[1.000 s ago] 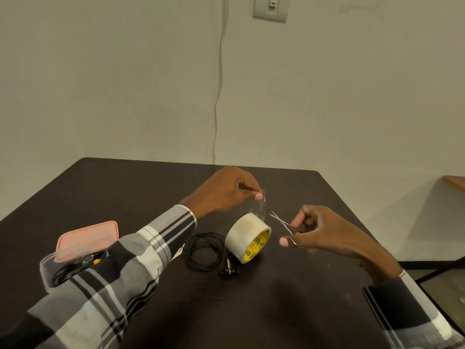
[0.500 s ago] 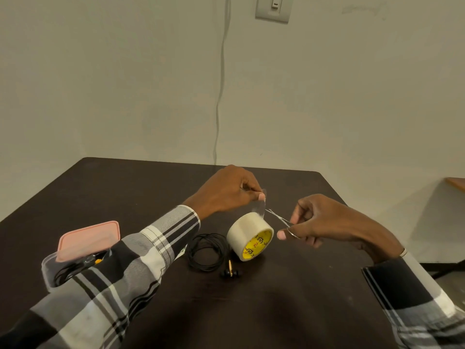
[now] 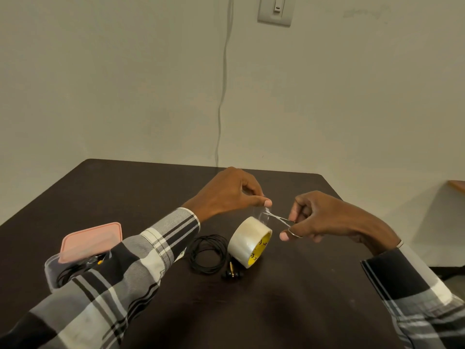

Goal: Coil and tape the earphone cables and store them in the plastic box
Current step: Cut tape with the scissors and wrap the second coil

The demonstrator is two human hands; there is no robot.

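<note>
Pinching the free end of the tape strip (image 3: 261, 214) between thumb and forefinger, the left hand (image 3: 227, 192) holds it up taut above the tape roll (image 3: 249, 241); the right hand (image 3: 324, 217), at three o'clock from it, has its fingers curled through the handles of small scissors (image 3: 279, 219), whose blades reach the strip; whether they have bitten through it I cannot tell. At nine o'clock from the roll, just beside it, lies a coiled black earphone cable (image 3: 207, 253), its earbuds (image 3: 231, 273) at six o'clock of the roll; no tape shows on it. Farther out at nine o'clock, near the table (image 3: 302, 311) edge, stands the plastic box (image 3: 50, 270) with its pink lid (image 3: 91, 241) lying askew; dark cable shows inside, so some earphones seem already stored. By my judgement, this coil waits on cutting, taping and boxing; then the lid needs closing.
</note>
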